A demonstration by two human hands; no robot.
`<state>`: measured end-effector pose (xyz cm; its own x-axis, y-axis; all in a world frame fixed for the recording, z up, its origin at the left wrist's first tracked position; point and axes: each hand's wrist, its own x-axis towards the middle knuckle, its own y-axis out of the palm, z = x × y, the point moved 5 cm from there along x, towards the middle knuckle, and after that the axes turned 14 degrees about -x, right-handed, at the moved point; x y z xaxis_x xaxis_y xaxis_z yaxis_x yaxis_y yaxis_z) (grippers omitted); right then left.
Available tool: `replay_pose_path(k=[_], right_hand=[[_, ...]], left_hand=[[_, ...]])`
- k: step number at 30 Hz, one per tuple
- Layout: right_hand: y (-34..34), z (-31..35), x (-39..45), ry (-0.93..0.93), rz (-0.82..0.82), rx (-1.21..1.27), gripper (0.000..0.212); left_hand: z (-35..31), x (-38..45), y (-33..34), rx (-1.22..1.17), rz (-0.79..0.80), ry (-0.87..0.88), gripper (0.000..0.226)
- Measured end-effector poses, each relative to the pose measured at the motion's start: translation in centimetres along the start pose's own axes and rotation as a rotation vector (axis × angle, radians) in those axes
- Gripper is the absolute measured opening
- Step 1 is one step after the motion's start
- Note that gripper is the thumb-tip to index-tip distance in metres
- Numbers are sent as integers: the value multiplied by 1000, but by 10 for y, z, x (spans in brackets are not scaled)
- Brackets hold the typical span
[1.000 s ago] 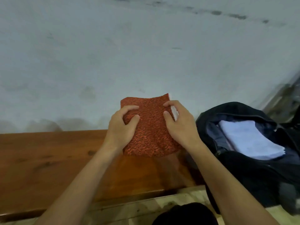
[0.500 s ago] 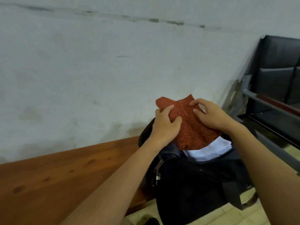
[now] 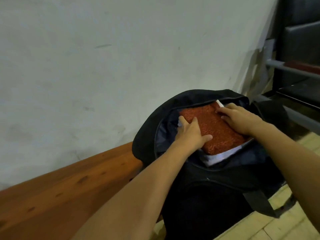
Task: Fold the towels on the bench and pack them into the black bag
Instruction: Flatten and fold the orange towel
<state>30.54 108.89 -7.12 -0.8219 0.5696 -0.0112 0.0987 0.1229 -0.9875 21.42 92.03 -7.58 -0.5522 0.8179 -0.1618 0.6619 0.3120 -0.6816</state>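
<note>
- The bench runs along the wall on your left; the stretch in view holds no towel, though its far left end lies out of frame.
- Your left hand grips the near-left edge of the red towel: fingers along its side, thumb laid across the top.
- The red towel sits folded inside the open mouth of the bag, flat on top of a white towel whose edge shows below it.
- Your right hand rests on the towel's far-right part, fingers spread and fairly straight, pressing down, not pinching.
- Step in hand, as I judge it: seating the folded red towel in the bag, so the packing of this piece is nearly finished.
- Next move calls for you to press it level, slide both hands out without dragging a corner loose, then check the bench for any towel left.
</note>
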Motion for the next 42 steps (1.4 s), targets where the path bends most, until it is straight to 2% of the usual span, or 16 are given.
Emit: replay_pose_path(k=[3,6,8,11,14,19,21,22,24,26,27,29,32,35,38,42], right_hand=[[-2,3,2,22,-70,-235,45],[-5,16,6,-5,-98,-179,59],[7,19,7,42,-14,-88,71],[27,13,9,127,173,46,85],[25,10,10,167,229,84,86],[17,23,3,256,240,4,74],[4,30,-2,258,195,-68,68],[-5,36,-4,245,126,-125,63],[-30,53,-9,221,-28,-177,50],[-56,78,-13,206,-132,-91,40],[-71,96,-14,183,-160,-30,37],[-94,130,-15,151,-201,94,36],[-123,179,-12,110,-277,267,38],[-146,240,-12,29,-322,439,45],[-159,312,-24,-71,-319,578,53],[-160,414,-40,-174,-216,744,61]], left_hand=[[-7,3,-4,251,-121,96,96],[-8,10,1,325,-5,136,128],[-1,14,6,320,100,76,135],[3,18,11,343,170,28,142],[3,19,14,348,201,16,150],[1,16,9,339,182,39,138],[-1,12,3,329,184,57,129],[-2,10,-1,303,182,75,118],[-4,2,-16,164,144,144,78],[-9,-12,-39,-55,66,224,38],[-8,-22,-55,-160,23,236,32],[-2,-37,-83,-286,-54,226,34],[17,-60,-132,-342,-242,224,31],[52,-92,-185,-426,-328,225,22],[96,-131,-230,-432,-372,206,23],[166,-191,-277,-415,-489,142,35]])
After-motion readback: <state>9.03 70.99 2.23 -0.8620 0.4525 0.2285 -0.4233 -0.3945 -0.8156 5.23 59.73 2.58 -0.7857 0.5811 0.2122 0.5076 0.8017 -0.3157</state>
